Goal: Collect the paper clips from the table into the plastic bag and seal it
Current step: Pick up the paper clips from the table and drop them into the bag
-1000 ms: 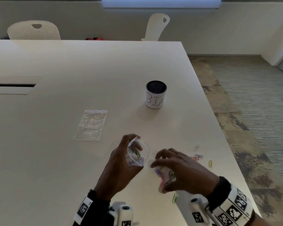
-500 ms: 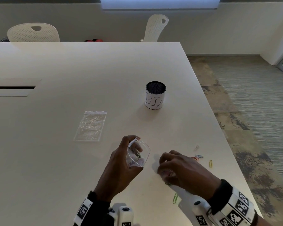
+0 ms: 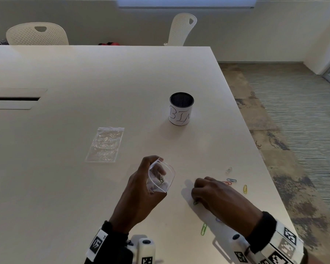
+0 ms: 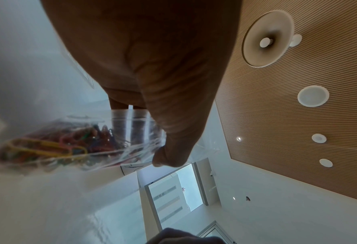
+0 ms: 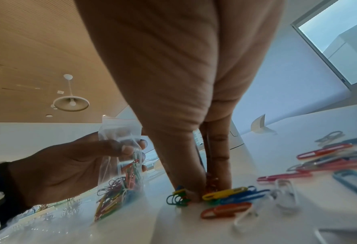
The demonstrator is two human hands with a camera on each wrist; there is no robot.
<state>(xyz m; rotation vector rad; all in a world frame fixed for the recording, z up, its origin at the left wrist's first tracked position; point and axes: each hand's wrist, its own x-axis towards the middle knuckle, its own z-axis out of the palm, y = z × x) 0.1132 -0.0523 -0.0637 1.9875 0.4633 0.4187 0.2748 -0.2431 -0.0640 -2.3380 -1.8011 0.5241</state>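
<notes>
My left hand (image 3: 141,189) holds the small clear bag (image 3: 161,179) up off the worktop (image 3: 84,82), thumb and fingers curled round its upper part, with the mouth gaping open toward the right. From the right wrist view I see a bundle of coloured paper clips (image 5: 119,193) already sitting in the bottom of it.

My right hand (image 3: 215,195) is down on the worktop just right of the bag, thumb and fingertips (image 5: 219,178) drawn together and pinching into a little heap of clips (image 5: 225,194): yellow, blue, green and red ones bunched under the tips. Whether any clip is actually lifted I cannot tell.

More loose clips lie around that hand. A green clip (image 3: 203,229) lies near me beside the wrist, a yellow clip (image 3: 245,189) to the right, a blue clip (image 3: 231,180) and a red one just beyond the knuckles, and a clear clip (image 3: 229,169) a bit farther.

Farther off on the worktop stands a dark mesh cup (image 3: 181,109) wrapped in white paper with handwriting on it. To the left of it, nearer me, a second clear bag (image 3: 105,144) lies flat. Two white chairs (image 3: 37,34) stand at the far edge.
</notes>
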